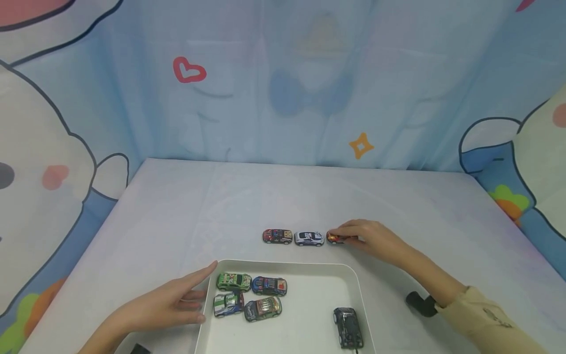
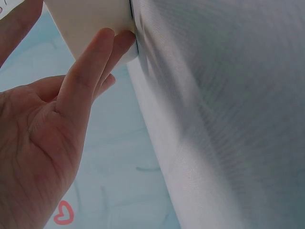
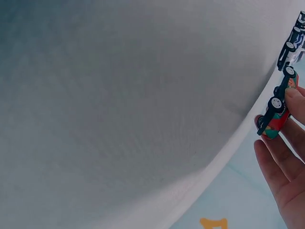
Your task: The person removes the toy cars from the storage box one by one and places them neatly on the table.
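My right hand (image 1: 376,241) pinches a red and orange toy car (image 3: 282,105) between thumb and fingers, at the right end of a short row on the table. To its left in the head view stand a white toy car (image 1: 309,239) and a dark red toy car (image 1: 277,236). My left hand (image 1: 170,302) lies along the left wall of a white tray (image 1: 305,268), its fingers extended. In the left wrist view, fingertips (image 2: 106,38) rest against the outside of that wall.
Inside the tray, a green car (image 1: 234,281), a blue car (image 1: 269,285), a white-green car (image 1: 228,304) and a patterned car (image 1: 263,309) sit at the left. A black car (image 1: 348,328) is at the right. A cartoon-printed curtain (image 1: 239,98) hangs behind the table (image 1: 177,206).
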`<action>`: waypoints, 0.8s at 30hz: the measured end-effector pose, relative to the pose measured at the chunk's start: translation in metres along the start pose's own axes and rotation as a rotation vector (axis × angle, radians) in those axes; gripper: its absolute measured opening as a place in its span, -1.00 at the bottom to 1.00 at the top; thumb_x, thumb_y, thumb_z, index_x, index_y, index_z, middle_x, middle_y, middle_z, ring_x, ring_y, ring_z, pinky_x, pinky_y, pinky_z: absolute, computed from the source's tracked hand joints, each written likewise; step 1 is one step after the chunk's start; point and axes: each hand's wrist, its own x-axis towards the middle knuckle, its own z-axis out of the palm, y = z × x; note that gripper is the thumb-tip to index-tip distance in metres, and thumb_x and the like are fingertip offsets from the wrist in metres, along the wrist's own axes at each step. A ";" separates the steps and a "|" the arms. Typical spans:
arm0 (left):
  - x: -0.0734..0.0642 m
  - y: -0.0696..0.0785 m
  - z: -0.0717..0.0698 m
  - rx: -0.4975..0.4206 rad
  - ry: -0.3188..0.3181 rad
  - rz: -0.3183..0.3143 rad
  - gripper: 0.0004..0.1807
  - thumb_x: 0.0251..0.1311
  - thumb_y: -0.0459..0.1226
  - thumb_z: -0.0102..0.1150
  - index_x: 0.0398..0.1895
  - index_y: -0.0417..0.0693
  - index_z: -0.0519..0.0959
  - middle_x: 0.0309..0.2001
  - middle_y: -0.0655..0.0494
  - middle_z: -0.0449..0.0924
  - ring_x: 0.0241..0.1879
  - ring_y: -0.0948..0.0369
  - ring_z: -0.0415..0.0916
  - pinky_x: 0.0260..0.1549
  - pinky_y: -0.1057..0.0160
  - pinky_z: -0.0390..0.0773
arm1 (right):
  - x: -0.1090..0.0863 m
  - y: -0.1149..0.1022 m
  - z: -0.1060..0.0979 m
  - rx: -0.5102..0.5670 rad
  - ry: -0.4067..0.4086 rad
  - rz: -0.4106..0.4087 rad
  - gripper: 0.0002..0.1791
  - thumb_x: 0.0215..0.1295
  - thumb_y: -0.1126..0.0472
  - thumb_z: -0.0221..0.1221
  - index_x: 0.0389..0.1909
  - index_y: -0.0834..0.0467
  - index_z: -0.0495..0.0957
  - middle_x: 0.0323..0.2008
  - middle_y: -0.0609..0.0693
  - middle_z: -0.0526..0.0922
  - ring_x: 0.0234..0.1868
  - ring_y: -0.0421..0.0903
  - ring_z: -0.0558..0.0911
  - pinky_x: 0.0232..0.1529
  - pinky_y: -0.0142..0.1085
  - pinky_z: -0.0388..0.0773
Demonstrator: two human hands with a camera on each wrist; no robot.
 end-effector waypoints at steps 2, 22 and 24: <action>0.000 0.000 0.000 -0.001 0.002 -0.004 -0.02 0.12 -0.20 0.30 0.47 -0.13 -0.12 0.38 -0.32 -0.05 0.16 -0.21 0.29 -0.07 0.15 0.54 | 0.001 0.000 0.001 -0.009 -0.025 0.013 -0.54 0.06 0.41 0.32 0.02 0.05 0.62 -0.13 -0.08 0.65 -0.10 -0.08 0.61 -0.14 -0.19 0.59; -0.001 0.003 0.001 0.010 0.018 -0.013 -0.02 0.11 -0.18 0.30 0.47 -0.16 -0.11 0.38 -0.31 -0.04 0.16 -0.22 0.29 -0.07 0.17 0.54 | 0.002 -0.002 0.003 -0.073 -0.061 0.027 -0.56 0.00 0.37 0.37 -0.01 0.12 0.63 -0.20 -0.04 0.67 -0.16 -0.04 0.61 -0.20 -0.17 0.60; -0.001 0.003 0.002 0.006 0.016 -0.010 -0.02 0.11 -0.19 0.30 0.47 -0.16 -0.11 0.38 -0.32 -0.05 0.16 -0.22 0.29 -0.07 0.16 0.54 | 0.002 -0.003 0.003 -0.072 -0.064 0.032 -0.56 -0.01 0.37 0.37 -0.02 0.12 0.64 -0.21 -0.04 0.67 -0.16 -0.04 0.61 -0.20 -0.18 0.60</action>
